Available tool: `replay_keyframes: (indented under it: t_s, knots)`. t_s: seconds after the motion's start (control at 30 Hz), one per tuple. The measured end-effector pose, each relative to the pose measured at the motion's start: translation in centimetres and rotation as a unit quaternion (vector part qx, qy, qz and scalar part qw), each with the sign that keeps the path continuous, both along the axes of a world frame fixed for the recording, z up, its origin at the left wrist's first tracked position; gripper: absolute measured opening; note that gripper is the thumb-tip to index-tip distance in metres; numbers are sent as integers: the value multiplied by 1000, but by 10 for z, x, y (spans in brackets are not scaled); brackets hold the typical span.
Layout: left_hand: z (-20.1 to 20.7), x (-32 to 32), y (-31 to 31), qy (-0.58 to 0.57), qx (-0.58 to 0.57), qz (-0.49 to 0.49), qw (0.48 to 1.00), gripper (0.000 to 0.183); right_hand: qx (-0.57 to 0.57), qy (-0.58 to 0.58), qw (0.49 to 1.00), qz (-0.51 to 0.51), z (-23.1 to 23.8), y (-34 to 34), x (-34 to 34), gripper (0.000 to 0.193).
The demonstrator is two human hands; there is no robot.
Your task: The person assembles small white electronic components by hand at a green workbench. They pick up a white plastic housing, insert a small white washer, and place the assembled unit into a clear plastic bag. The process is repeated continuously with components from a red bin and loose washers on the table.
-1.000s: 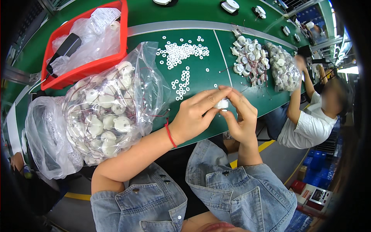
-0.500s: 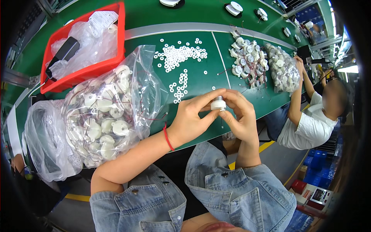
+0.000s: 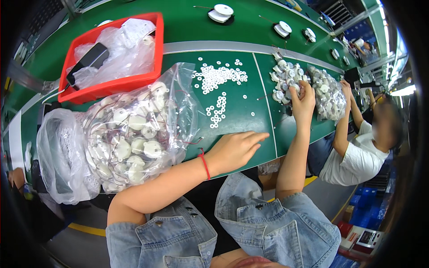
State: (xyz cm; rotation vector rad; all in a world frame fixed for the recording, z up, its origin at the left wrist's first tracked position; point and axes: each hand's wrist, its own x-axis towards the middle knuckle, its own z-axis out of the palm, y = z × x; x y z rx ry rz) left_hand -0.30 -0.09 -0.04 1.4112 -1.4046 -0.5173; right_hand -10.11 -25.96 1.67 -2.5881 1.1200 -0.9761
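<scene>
My left hand (image 3: 237,151) rests over the near edge of the green table (image 3: 243,118), palm down, its fingers stretched out and holding nothing. Over at the right, my right hand (image 3: 304,100) reaches to a heap of small white motors (image 3: 281,73) with thin dark red wires. Its thumb and fingers are curved but apart, at the near side of the heap; no part shows plainly gripped between them. Between my hands and the table's far rail lie many small white rings (image 3: 219,77), in a big cluster with a looser group nearer me.
At left sits a clear bag of white wired parts (image 3: 129,134), beside a crumpled plastic bag (image 3: 60,156). Behind them stands a red bin (image 3: 114,87) with plastic and a black adapter (image 3: 89,62). Another bagged batch (image 3: 328,94) lies right, near a co-worker (image 3: 364,149). White spools (image 3: 221,13) stand beyond the rail.
My hands have parted. The small white round part they held together is no longer in my left hand; my right hand has moved right and away from me to the motor heap. The view has shifted slightly.
</scene>
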Motion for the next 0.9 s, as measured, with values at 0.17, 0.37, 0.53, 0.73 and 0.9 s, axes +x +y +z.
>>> replay_keyframes:
  t_s: [0.17,0.37,0.53,0.73,0.9]
  knots:
    - [-1,-2,4,-37,-7,-14,999,28,104,-105,988,40,-11,-2,1,48]
    - [-6,-4,4,-72,-42,-15,996,26,55,-41,996,49,-12,7,-12,43]
    - [-5,-4,6,-83,-18,-44,995,26,13,13,999,32,6,19,-8,42]
    - [-18,-5,4,-123,-24,-54,991,19,2,-26,963,269,42,123,59,25]
    - [-9,-4,1,-13,-54,-31,998,19,121,55,830,542,37,179,114,26]
